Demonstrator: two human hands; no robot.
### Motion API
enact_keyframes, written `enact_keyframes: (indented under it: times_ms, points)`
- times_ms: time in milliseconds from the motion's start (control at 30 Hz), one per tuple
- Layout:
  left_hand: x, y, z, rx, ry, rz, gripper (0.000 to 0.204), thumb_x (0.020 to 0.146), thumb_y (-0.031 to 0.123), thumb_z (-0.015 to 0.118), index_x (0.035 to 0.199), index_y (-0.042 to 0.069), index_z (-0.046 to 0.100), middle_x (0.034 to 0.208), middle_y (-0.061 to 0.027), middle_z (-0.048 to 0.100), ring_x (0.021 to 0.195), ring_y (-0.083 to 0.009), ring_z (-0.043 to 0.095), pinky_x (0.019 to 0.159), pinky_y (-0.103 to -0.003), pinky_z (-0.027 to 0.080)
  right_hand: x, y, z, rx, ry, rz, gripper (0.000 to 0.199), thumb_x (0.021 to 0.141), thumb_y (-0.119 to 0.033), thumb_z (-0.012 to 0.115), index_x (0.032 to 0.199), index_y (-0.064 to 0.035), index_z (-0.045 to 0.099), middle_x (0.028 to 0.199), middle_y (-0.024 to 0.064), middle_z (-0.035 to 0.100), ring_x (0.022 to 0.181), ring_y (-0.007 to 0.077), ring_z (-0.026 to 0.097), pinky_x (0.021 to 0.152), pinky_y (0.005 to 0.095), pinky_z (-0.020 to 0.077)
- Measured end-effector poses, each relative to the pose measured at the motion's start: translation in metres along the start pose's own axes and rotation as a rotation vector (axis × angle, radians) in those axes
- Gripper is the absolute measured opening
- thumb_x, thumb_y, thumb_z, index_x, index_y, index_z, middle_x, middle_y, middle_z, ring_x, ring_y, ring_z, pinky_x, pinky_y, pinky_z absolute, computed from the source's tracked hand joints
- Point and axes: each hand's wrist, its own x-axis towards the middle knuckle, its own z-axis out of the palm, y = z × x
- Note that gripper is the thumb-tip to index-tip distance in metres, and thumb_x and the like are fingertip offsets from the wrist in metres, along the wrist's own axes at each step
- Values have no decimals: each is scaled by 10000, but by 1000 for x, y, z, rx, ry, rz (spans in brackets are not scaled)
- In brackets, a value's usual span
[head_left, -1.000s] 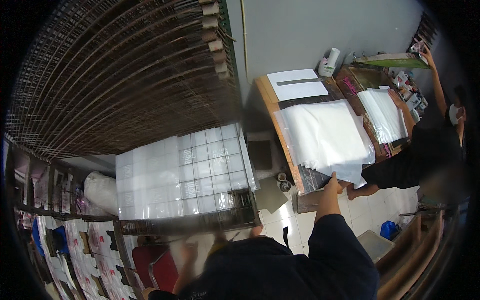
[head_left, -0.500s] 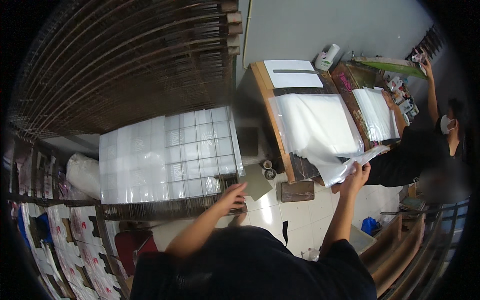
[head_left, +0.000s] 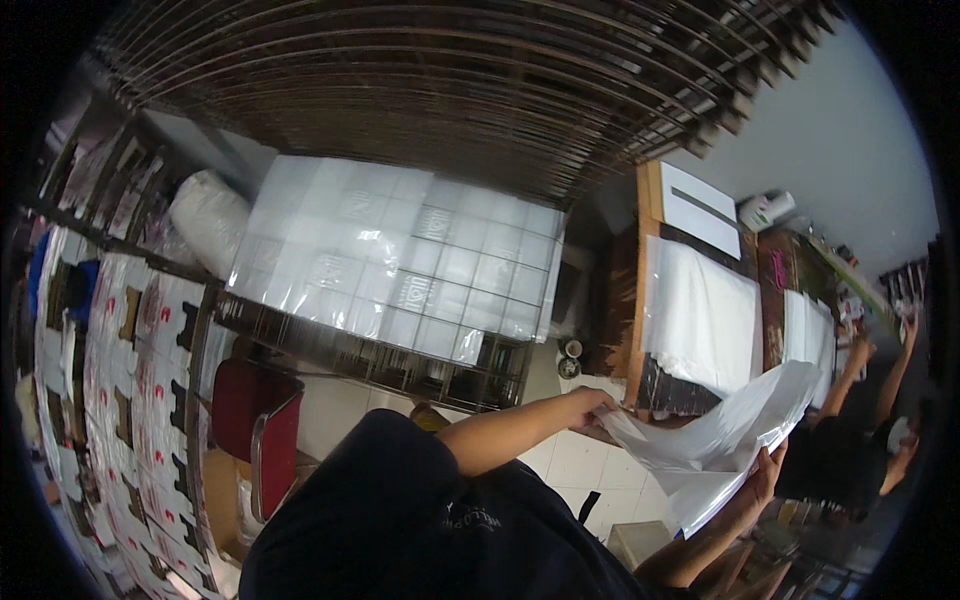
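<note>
A translucent white plastic sheet (head_left: 735, 440), perhaps a flat bag, hangs in a sagging curve between my two hands. My left hand (head_left: 590, 405) pinches its left corner, close to the near end of a dark wooden table (head_left: 665, 392). On the sheet's near right edge, my right hand (head_left: 765, 475) grips with the thumb on top and the other fingers partly hidden. Behind the raised sheet, a stack of similar plastic sheets (head_left: 703, 315) lies on the table. Printed clear sheets (head_left: 400, 265) lie spread on a wire drying rack (head_left: 460, 350) at my left.
Raised wire shelves (head_left: 400, 90) hang over the printed sheets. A co-worker (head_left: 840, 455) stands at the right beside another sheet stack (head_left: 808, 325). A red chair (head_left: 255, 420) and wrapped stacks (head_left: 155, 370) stand at the left. Small cans (head_left: 570, 358) sit beyond my left hand.
My left hand has swung right from the rack and taken hold of the sheet's corner. The sheet is lifted off the stack and stretched between both hands. My view has turned left.
</note>
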Motion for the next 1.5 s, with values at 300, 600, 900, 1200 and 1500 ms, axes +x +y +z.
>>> enact_keyframes:
  times_ms: [300,600,900,1200,1500]
  points:
    - [-200,100,-199,-398,400,531,192,727,132,592,912,96,562,886,-47,570,779,-157,537,676,-265,444,57,113,114,151,-317,529,562,671,-77,444,1230,-63,387,1114,106,516,1017,246,510,887,375,420]
    - [-326,154,-275,-364,817,778,106,727,84,616,830,105,606,751,6,575,638,-82,505,548,-217,415,128,284,227,-424,-381,654,281,681,-9,460,934,-109,531,836,25,573,710,145,540,582,278,439]
    - [-235,171,-437,76,1322,856,285,663,60,574,941,22,624,782,-129,646,749,-202,630,658,-300,503,172,462,291,-738,-209,520,414,669,13,588,1061,-90,508,731,64,547,577,172,536,453,308,456]
    - [-212,190,-465,240,1600,571,332,661,85,547,990,102,591,829,-134,649,816,-296,616,753,-360,486,180,520,326,-1055,-115,449,249,659,37,551,881,-76,555,799,102,567,594,190,567,419,279,475]
    - [-213,199,-469,277,1642,462,298,692,66,543,987,101,571,829,-132,647,826,-296,612,759,-372,482,202,541,322,-854,-235,472,197,705,45,526,877,-21,596,841,98,588,659,192,580,556,258,507]
